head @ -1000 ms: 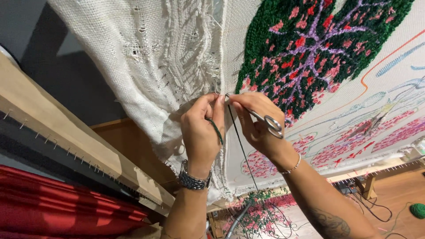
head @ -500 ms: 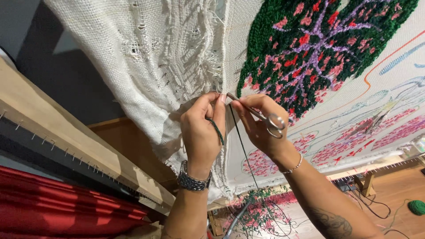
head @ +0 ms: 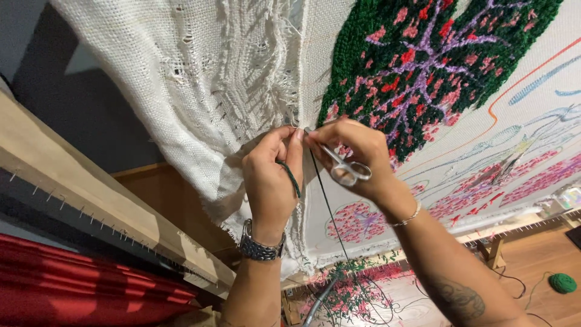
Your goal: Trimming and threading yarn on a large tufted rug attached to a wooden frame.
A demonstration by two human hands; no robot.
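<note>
Here, the left hand pinches a dark green yarn against the white backing cloth, while the right hand, at three o'clock of it, grips small scissors. With the blades so close to the fingertips and weave, a slip could probably nick the cloth or a finger.

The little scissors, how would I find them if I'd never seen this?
Find the big white backing cloth with the green tufted patch. Below its edge two hands meet; the small scissors sit in the right hand, the only shiny metal loops there.
</note>
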